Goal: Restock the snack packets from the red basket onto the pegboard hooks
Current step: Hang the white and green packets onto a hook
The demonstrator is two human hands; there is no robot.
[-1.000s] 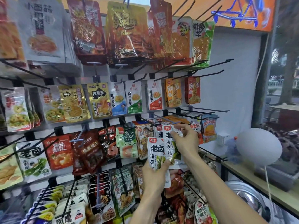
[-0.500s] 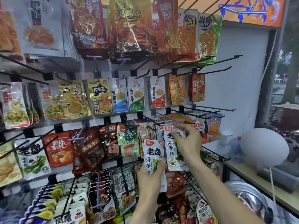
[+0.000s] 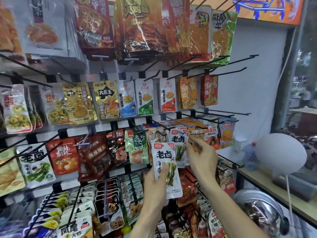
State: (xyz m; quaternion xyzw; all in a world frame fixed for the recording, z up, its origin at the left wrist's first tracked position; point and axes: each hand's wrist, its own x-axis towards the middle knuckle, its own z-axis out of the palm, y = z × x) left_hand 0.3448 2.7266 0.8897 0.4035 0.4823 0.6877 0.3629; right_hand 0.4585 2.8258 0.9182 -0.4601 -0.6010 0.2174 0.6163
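My left hand (image 3: 155,183) grips a white kelp snack packet (image 3: 167,169) with black characters and a red logo, held upright in front of the pegboard. Just behind it, a matching white packet (image 3: 178,143) hangs on a black hook (image 3: 178,125) in the third row. My right hand (image 3: 201,155) pinches that hanging packet at its right edge. The red basket is out of view.
The pegboard (image 3: 248,83) carries many rows of snack packets on black hooks; several hooks at the upper right (image 3: 228,73) are bare. A wooden shelf (image 3: 274,189) at the right holds a white round lamp (image 3: 281,152), with a metal bowl (image 3: 260,213) below it.
My right hand has moved down and to the right along the hanging packet. My left hand keeps its packet in about the same place. The camera has tilted slightly downward.
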